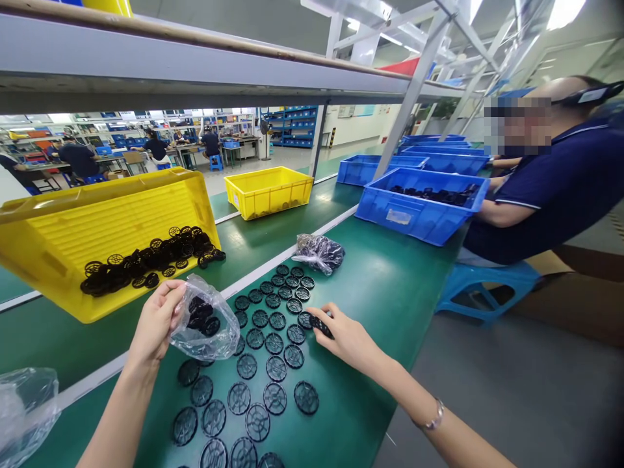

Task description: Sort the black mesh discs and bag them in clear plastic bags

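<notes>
My left hand (163, 312) pinches the rim of a clear plastic bag (221, 328). Several black round spoked discs (201, 315) lie inside it. My right hand (344, 335) is closed on a small stack of black discs (322, 324), held on edge between thumb and fingers just above the green table. Between and below my hands, many loose black discs (276, 368) lie flat in rough rows. Beyond them rests a filled clear bag of black discs (322, 253).
A tilted yellow bin (141, 201) holds a heap of black discs at left. Behind stands another yellow bin (273, 188). Blue bins (414, 208) line the right, beside a seated person (556, 182). An empty-looking plastic bag (24, 409) lies lower left. A shelf (205, 71) crosses overhead.
</notes>
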Available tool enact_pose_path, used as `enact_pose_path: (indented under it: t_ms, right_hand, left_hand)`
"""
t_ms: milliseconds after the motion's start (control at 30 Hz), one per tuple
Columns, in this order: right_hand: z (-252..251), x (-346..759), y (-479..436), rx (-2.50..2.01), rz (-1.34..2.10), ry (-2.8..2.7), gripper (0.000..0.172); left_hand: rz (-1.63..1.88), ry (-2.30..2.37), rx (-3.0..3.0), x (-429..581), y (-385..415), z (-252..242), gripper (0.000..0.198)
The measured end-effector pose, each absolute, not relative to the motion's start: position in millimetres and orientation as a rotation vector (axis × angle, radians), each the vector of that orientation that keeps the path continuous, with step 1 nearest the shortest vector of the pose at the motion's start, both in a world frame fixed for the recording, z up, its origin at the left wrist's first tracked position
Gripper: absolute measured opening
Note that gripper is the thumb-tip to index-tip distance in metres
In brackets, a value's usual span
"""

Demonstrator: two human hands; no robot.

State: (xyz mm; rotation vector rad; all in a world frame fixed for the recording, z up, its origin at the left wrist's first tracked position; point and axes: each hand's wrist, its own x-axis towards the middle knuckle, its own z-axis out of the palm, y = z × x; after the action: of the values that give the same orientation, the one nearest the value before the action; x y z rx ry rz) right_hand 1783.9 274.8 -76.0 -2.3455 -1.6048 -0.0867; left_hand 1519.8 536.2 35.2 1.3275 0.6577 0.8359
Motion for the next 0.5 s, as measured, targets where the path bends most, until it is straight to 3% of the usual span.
enact_pose_path:
  t_ms: [100,300,500]
  right_hand:
    - [-71,1794,286,-2.303,0.004,-1.717,0.039]
    - [-70,1801,286,-2.290,0.097,-1.745,0.019]
    - [-63,1793,295,-2.016,0.141,-2.009,0.035]
  left_hand:
    - [0.834,0.661,1.326,1519,537,35,0.034]
    - [0.839,0.678,1.322,1521,538,35,0.034]
    - [0.825,0.681,1.330,1520,539,33,0.034]
